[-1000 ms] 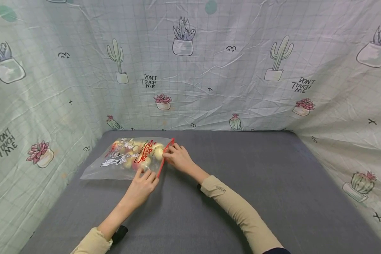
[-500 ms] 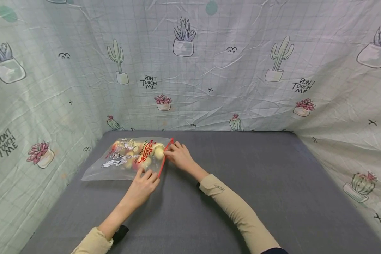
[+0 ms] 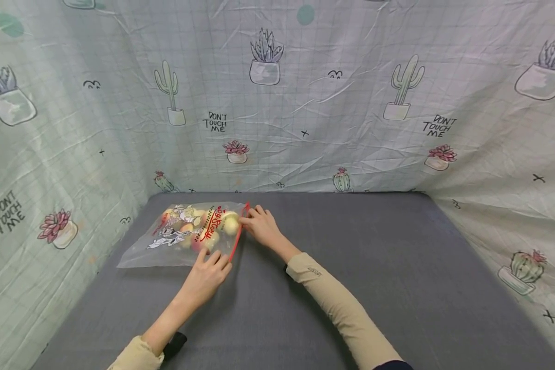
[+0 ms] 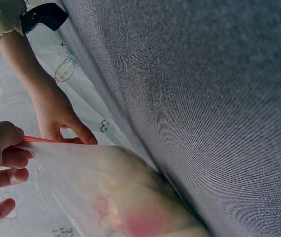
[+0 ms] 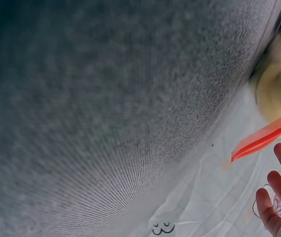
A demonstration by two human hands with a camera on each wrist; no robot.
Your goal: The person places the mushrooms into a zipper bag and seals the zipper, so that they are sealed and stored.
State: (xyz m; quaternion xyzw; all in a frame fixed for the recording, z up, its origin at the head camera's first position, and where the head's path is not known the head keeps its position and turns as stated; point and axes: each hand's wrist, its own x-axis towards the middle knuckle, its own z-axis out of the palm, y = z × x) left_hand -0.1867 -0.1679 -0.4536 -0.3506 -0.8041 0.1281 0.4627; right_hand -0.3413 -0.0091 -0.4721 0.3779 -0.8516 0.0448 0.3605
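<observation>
A clear plastic zip bag (image 3: 136, 253), printed with cartoon figures and red lettering, lies on its side at the table's left. Several round yellow-and-red fruits (image 3: 231, 225), apple-like, show through it. Along its right end runs a red zip strip (image 3: 236, 244). My left hand (image 3: 206, 276) pinches the strip's near end between thumb and forefinger, the other fingers loosely bent. Farther along, my right hand (image 3: 263, 229) holds the strip near its far end. In the right wrist view the strip's tip (image 5: 259, 139) sticks out past my thumb and appears to have two layers.
A grey cloth-covered table (image 3: 374, 288) extends to the right of the bag. A curtain (image 3: 305, 92) with cactus prints hangs behind it and along both sides. Dark camera mounts (image 3: 174, 345) sit under the wrists.
My right hand has shifted slightly left along with the strip's far end, which now looks a little parted. My left hand stays at the near end. The view has tilted slightly.
</observation>
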